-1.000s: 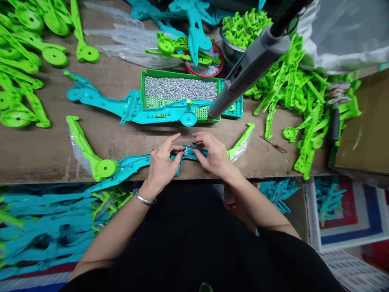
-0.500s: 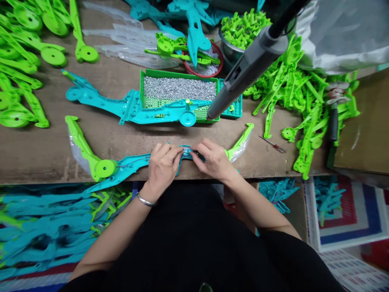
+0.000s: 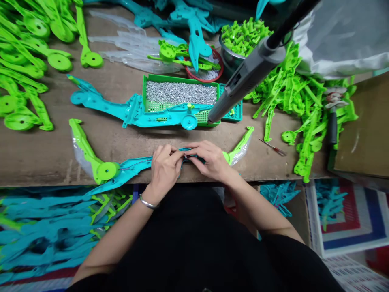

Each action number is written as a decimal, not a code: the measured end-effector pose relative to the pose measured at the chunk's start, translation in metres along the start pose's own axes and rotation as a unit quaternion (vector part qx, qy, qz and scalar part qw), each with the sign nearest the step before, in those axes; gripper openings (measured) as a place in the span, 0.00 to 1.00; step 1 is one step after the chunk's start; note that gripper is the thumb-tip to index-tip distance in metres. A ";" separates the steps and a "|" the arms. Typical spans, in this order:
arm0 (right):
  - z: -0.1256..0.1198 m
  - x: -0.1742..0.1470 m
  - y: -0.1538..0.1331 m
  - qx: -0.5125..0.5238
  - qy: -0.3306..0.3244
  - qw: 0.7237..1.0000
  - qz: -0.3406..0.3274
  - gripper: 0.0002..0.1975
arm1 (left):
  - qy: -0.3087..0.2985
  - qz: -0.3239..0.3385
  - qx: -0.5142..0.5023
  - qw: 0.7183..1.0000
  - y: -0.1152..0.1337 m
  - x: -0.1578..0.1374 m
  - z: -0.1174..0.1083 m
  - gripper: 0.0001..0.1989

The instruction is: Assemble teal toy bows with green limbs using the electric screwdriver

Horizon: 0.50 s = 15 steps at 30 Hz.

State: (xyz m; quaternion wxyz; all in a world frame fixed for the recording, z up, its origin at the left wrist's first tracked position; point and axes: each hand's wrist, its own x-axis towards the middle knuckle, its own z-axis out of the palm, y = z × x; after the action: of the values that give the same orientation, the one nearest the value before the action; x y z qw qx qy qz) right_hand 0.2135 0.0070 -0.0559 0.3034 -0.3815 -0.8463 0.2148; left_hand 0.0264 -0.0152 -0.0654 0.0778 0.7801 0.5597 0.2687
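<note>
Left fingers (image 3: 176, 155) and right fingers (image 3: 196, 151) pinched, contents hidden, over blue frame (image 3: 135, 165) near bench edge (image 3: 267, 177), green tray (image 3: 156, 106) well apart.

Blue frame (image 3: 135, 165): plas., smooth, slight sheen. Green leg (image 3: 82, 140) on its L end: plas., smooth, semi-gloss, w/ clear shiny plas. sleeve (image 3: 81, 157). Bench (image 3: 60, 148): wood by the look, matt, scuffed nr front edge. Tray (image 3: 144, 87): green plas., perforated base. Screws (image 3: 179, 92): bright metal, v. shiny. Blades (image 3: 126, 42): translucent plas., glossy. Bowl (image 3: 227, 52): polished metal. Basket (image 3: 221, 69): red plas. Driver (image 3: 253, 69): grey plas. body, satin. Bangle (image 3: 147, 202): smooth polished metal. Shirt (image 3: 188, 243): blk cloth, matt. Box (image 3: 361, 134): brown card, prob., faint sheen. Sheet (image 3: 337, 63): white, crinkled, mat'l unclear.
</note>
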 end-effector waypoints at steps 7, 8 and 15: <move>0.011 0.007 -0.001 -0.054 0.021 0.997 0.054 0.08 | 0.017 -0.028 0.062 0.998 0.005 -0.002 -0.004 0.08; 0.012 0.008 -0.002 -0.062 0.020 0.997 0.050 0.08 | 0.016 -0.025 0.060 0.998 0.004 -0.002 -0.003 0.09; 0.010 0.012 -0.003 -0.046 0.019 0.996 0.080 0.07 | 0.032 -0.043 0.021 0.998 0.001 -0.003 0.000 0.06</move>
State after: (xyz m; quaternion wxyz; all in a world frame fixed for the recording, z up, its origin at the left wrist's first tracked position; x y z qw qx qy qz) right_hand 0.1991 0.0126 -0.0568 0.2833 -0.4650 -0.8164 0.1921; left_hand 0.0266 -0.0183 -0.0657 0.0551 0.7480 0.5999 0.2784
